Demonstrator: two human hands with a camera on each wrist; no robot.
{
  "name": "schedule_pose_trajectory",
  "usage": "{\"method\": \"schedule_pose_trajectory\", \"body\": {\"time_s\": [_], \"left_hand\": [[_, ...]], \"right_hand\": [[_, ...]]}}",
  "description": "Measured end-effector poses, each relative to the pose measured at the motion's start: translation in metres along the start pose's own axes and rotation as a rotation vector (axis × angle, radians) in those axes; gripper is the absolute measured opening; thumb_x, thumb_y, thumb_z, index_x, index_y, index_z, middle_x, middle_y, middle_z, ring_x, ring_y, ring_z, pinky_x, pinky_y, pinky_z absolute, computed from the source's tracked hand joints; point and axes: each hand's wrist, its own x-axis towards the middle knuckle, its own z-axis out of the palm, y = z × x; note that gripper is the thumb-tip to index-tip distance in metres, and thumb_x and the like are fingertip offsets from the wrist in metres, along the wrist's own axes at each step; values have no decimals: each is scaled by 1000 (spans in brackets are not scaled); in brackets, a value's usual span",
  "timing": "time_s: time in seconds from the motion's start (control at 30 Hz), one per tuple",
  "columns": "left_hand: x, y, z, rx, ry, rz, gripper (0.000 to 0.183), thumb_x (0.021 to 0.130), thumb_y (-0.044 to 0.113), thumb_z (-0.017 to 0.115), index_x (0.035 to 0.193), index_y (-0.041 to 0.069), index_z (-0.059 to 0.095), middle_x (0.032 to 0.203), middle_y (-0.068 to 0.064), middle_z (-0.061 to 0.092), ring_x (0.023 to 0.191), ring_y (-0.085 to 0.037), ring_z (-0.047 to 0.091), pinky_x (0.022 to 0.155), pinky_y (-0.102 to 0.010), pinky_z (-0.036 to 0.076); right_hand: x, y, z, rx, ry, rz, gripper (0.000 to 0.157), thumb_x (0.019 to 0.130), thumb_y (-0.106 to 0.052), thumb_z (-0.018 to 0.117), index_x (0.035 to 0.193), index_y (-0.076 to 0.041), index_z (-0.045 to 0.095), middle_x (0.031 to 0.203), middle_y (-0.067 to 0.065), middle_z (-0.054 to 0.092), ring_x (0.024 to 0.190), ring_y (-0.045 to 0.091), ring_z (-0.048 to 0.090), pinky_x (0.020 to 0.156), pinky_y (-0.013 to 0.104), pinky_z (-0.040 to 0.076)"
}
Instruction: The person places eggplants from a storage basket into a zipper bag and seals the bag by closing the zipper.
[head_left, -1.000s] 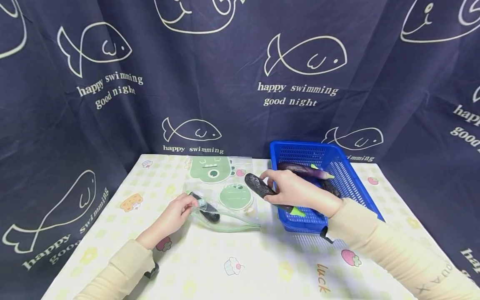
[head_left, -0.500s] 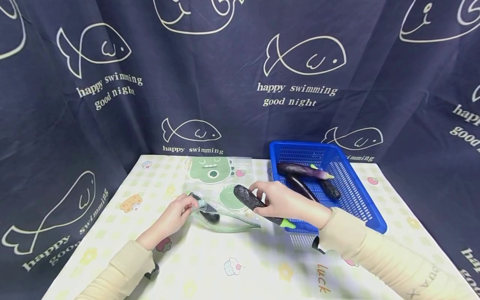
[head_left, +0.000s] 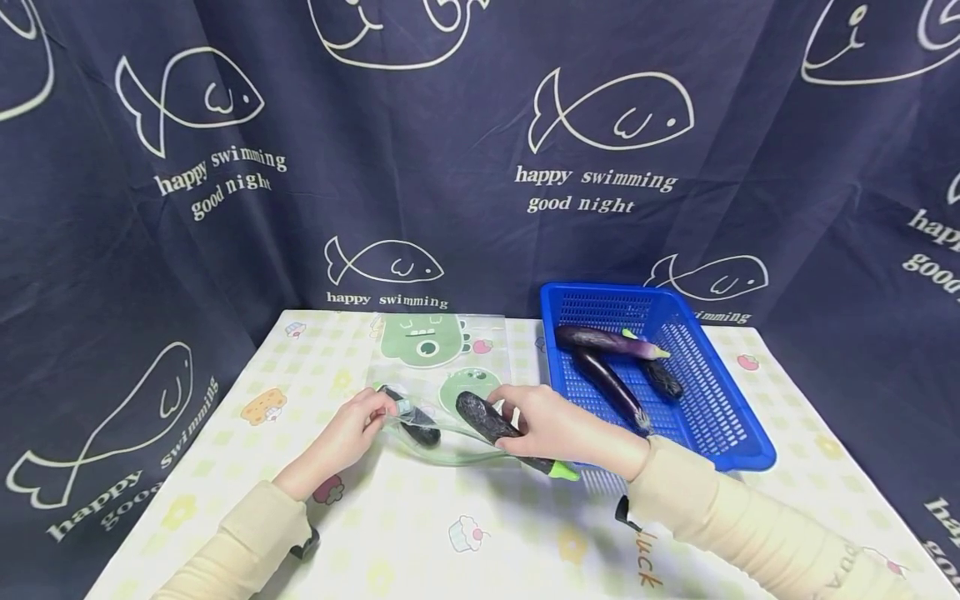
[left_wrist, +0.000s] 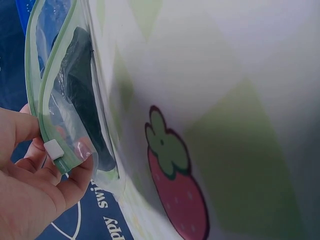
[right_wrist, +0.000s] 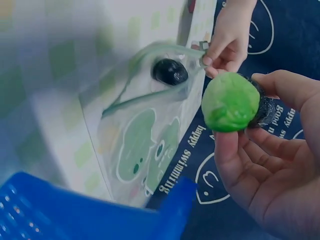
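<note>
My left hand (head_left: 354, 427) pinches the corner of a clear zip bag (left_wrist: 45, 85) with a green seal, right by its white slider (left_wrist: 54, 149). The bag's mouth gapes toward me, and one dark eggplant lies inside (head_left: 422, 429). Held in my right hand (head_left: 551, 421) is another dark eggplant (head_left: 480, 417), gripped between thumb and fingers. Its dark blunt end overlaps the bag's mouth in the head view, while its bright green stem end (right_wrist: 231, 102) points toward me and to the right.
A blue plastic basket (head_left: 738, 417) stands at the right, holding several more eggplants (head_left: 607, 383). The table wears a patterned cloth (head_left: 420, 533). Behind it hangs a dark blue curtain (head_left: 480, 208) with fish drawings.
My right hand has carried the eggplant left and toward me, from over the basket to the bag's mouth. The left hand and the bag have stayed in place.
</note>
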Motion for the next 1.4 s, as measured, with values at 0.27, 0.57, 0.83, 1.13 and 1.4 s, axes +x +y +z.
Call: {"method": "schedule_pose_trajectory", "body": {"time_s": [0.27, 0.57, 0.83, 1.13, 1.4], "left_hand": [[-1, 1, -1, -2, -15, -6, 22, 86, -6, 57, 91, 15, 59, 82, 5, 49, 72, -8, 45, 63, -23, 43], [-2, 1, 0, -8, -14, -9, 21, 86, -7, 57, 91, 14, 60, 81, 4, 49, 72, -9, 46, 62, -22, 43], [-1, 0, 2, -1, 13, 14, 24, 85, -9, 58, 89, 14, 60, 79, 4, 49, 70, -8, 45, 61, -22, 42], [0, 1, 0, -6, -14, -5, 23, 86, -7, 57, 91, 16, 59, 80, 5, 48, 72, -8, 46, 62, -22, 43], [0, 1, 0, 1, -21, -4, 21, 87, -6, 57, 91, 15, 59, 80, 5, 48, 72, -8, 46, 63, -22, 43]], "right_hand": [[-2, -1, 17, 45, -15, 33, 46, 78, -22, 72, 118, -9, 55, 87, 1, 64, 59, 1, 54, 53, 19, 48], [-4, 3, 33, 41, -5, 19, 43, 78, -23, 73, 115, -9, 55, 87, 1, 66, 60, -1, 53, 59, 17, 47], [-5, 6, 44, 29, -2, 7, 40, 78, -24, 73, 111, -11, 56, 85, 0, 66, 59, -2, 51, 62, 18, 46], [-4, 7, 52, 13, -3, 20, 37, 76, -25, 75, 106, -11, 58, 84, 1, 68, 61, 0, 54, 61, 19, 46], [-3, 9, 62, -43, -11, 71, 40, 76, -28, 76, 108, -11, 59, 84, 0, 67, 74, 11, 61, 68, 24, 50]]}}
